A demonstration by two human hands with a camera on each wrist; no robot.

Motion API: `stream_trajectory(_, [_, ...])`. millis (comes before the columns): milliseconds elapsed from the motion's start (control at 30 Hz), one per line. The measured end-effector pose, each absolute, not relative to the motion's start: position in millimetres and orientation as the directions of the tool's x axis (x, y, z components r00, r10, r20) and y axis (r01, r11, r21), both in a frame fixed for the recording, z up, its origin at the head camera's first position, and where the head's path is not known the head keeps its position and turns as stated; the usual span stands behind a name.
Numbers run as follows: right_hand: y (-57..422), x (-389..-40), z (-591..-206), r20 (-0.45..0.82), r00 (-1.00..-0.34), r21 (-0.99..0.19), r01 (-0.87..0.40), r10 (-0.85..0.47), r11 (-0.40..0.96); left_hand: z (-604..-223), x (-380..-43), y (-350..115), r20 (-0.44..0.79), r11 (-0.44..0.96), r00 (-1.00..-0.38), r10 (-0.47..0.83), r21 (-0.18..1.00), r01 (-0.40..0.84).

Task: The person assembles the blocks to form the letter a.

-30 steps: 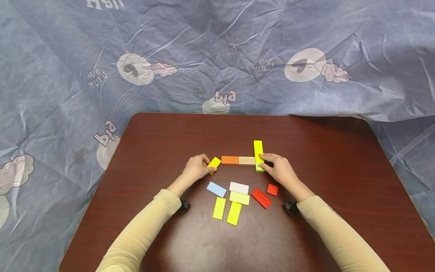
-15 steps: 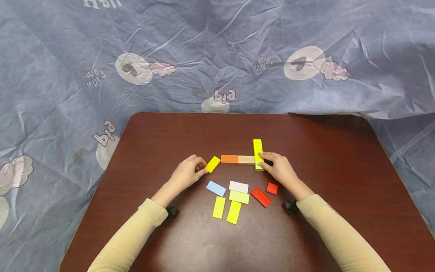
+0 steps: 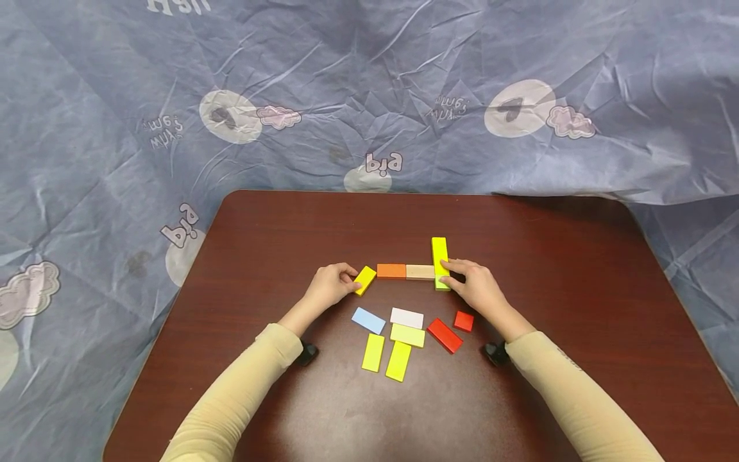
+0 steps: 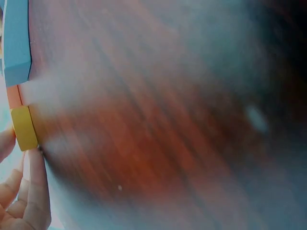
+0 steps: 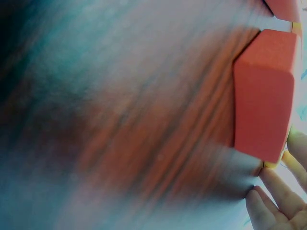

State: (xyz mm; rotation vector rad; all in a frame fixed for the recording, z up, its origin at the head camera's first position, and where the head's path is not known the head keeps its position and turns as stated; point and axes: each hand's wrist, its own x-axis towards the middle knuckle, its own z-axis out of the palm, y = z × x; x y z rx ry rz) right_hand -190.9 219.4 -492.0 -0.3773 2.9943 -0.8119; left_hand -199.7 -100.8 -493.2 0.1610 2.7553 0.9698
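Observation:
In the head view an orange block (image 3: 391, 272) and a plain wood block (image 3: 419, 273) lie end to end. A yellow block (image 3: 365, 281) slants off the orange one's left end. My left hand (image 3: 331, 285) pinches that yellow block at its outer end; the left wrist view shows thumb and fingertips on the same block (image 4: 24, 128). At the row's right end stands a long yellow piece (image 3: 439, 250) pointing away from me. My right hand (image 3: 475, 285) touches its right side with thumb and index fingertips. In the right wrist view a red block (image 5: 264, 105) hides most of that contact.
Nearer me lie a blue block (image 3: 368, 321), a white block (image 3: 407, 317), a pale yellow block (image 3: 407, 335), two yellow blocks (image 3: 373, 353), a red block (image 3: 444, 335) and a small red block (image 3: 464, 321). A printed cloth (image 3: 369, 96) hangs behind the brown table (image 3: 548, 256).
The left hand drew slightly back to the left, then came in against the slanted yellow block again. The right hand and the blocks look unmoved.

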Motion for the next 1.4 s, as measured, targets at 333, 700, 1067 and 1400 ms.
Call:
stream_trajectory(333, [219.7,-191.7,-494.3,0.056,-0.969,-0.503,-0.236,-0.241,0.831,-490.9,-192.0,-97.2,-0.262,0.761,-0.951,0.163,0.647,-0.048])
stream_trajectory(700, [219.5,-192.0,-493.8,0.056,-0.970,-0.504,-0.232,-0.237,0.832,-488.6,-184.7,-92.7,-0.261,0.766,-0.957,0.128,0.639,-0.072])
stream_trajectory(1067, [218.7,-190.7,-495.2,0.071,-0.969,-0.499,-0.241,-0.238,0.832,-490.0,-186.4,-88.9,-0.274,0.753,-0.948,0.161,0.655,-0.061])
stream_trajectory(1400, [220.3,-191.3,-496.2,0.075,-0.969,-0.499,-0.240,-0.234,0.833,-488.3,-187.9,-85.5,-0.267,0.764,-0.951,0.156,0.643,-0.055])
